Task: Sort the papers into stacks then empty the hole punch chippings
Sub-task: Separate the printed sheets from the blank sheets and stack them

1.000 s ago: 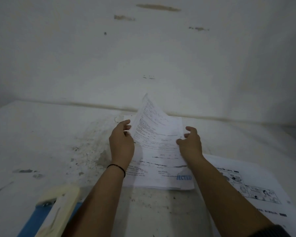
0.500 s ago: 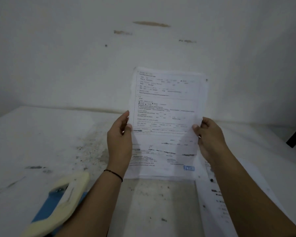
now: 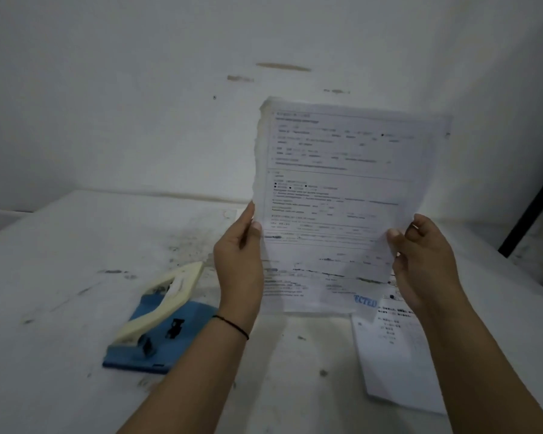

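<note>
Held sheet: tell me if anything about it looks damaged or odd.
The held sheet, pinched by the left hand and right hand, has a ragged, stained left edge. Dark smudged streaks cross its lower part. The text is too blurred to read.

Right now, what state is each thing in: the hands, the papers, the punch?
Left hand: pinches the held sheet's left edge.
Right hand: pinches its right edge.
Held sheet: raised upright, left edge ragged.
Sheet beneath: flat on the table.
Right-side papers: flat on the table.
Hole punch: on the table, untouched, lever up.
</note>
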Demonstrator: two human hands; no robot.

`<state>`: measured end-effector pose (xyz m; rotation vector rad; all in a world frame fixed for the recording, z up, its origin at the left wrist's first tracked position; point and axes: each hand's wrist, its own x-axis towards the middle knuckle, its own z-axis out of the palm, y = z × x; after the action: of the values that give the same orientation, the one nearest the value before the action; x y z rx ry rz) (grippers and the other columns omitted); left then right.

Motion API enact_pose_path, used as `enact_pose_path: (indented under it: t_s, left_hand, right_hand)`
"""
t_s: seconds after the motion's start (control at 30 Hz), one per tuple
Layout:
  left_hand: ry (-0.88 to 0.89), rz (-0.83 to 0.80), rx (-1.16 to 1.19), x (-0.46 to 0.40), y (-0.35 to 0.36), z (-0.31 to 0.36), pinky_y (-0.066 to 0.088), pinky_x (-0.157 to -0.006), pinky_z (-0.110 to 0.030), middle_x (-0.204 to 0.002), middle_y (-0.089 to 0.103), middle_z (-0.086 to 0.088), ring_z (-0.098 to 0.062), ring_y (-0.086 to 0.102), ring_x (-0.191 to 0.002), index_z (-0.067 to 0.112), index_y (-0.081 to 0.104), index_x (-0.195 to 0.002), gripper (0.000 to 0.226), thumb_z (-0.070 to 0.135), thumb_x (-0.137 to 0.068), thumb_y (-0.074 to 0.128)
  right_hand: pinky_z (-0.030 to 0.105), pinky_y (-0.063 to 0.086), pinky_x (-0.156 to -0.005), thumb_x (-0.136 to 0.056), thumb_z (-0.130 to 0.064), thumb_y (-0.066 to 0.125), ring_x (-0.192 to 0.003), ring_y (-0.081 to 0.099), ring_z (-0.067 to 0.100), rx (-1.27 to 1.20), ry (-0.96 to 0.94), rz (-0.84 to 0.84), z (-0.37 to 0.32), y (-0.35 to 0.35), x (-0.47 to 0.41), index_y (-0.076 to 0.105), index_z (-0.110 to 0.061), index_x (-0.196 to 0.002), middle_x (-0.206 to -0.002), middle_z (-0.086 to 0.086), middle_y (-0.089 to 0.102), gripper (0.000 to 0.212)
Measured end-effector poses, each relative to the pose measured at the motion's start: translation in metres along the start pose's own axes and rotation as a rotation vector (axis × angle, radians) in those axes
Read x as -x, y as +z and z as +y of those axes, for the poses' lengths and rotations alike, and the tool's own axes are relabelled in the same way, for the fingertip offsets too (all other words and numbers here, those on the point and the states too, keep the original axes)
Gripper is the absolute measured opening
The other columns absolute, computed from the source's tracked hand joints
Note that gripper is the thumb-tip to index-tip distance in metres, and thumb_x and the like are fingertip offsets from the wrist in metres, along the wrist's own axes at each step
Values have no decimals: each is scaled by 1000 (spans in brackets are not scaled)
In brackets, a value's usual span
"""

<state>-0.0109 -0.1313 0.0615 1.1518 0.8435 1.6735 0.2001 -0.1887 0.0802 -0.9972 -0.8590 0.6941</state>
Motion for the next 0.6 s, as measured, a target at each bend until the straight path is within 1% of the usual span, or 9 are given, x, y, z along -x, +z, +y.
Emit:
enact_pose_path:
  t_s: [0.07,0.13,0.23,0.3,0.33,0.4,0.47,0.53,0.6]
  left_hand:
    - [24,-18,11,7,-2,8,44,-84,-2,-100,62,34,18,56,-99,45,60,-104,35,13,-92,55]
    - [38,-49,-16,15,-9,12,43,-84,-2,-100,62,35,16,55,-103,49,58,-103,36,15,-92,55]
    - [22,-104,-87,31,-27,1,44,-89,-6,-115,58,27,14,54,-106,42,53,-117,35,17,-93,52]
    - [-17,-110,-105,42,-38,-11,45,-91,-8,-118,59,21,15,55,-104,30,53,-125,35,15,-94,51]
    - [-37,-103,-107,47,-42,-16,45,-91,-9,-119,60,18,15,55,-103,24,54,-127,35,15,-94,50]
    - [-65,-84,-111,54,-48,-23,45,-88,-7,-117,62,13,17,56,-98,19,55,-126,33,13,-93,51]
    - [-60,-75,-125,56,-49,-25,45,-87,-6,-114,63,13,17,57,-97,20,57,-123,32,12,-93,51]
    - [-50,-67,-142,54,-47,-23,47,-89,-10,-112,66,12,12,59,-99,19,60,-121,30,13,-93,52]
    - [-29,-61,-145,52,-44,-21,49,-86,-10,-110,67,13,7,61,-99,21,62,-119,28,15,-92,53]
  right_hand:
    - [19,56,-69,-93,1,48,-88,71,8,-21,-23,1,-4,-4,11,62,-22,-94,-97,-6,74,27]
    - [20,56,-71,-93,0,47,-90,70,9,-15,-30,-8,-6,-10,21,62,-23,-96,-100,-5,74,27]
    - [25,59,-75,-93,0,46,-90,70,10,70,11,-38,2,-18,35,61,-20,-100,-99,-6,74,26]
    - [30,58,-78,-94,-1,45,-89,70,11,133,59,-52,9,-22,42,62,-17,-103,-101,-3,73,25]
    - [29,57,-77,-94,-3,45,-90,69,12,155,73,-58,12,-23,45,62,-16,-104,-102,-1,72,24]
    - [28,54,-75,-95,-8,47,-92,69,15,200,79,-67,16,-27,50,65,-19,-102,-100,-4,73,22]
    - [28,52,-76,-94,-16,50,-94,69,14,251,71,-80,18,-27,54,67,-26,-99,-100,-9,74,21]
    - [31,53,-81,-94,-20,50,-96,68,12,311,54,-86,20,-26,56,67,-32,-100,-103,-12,73,22]
    - [36,53,-85,-95,-24,48,-100,66,13,366,29,-74,22,-24,58,65,-35,-103,-107,-12,71,22]
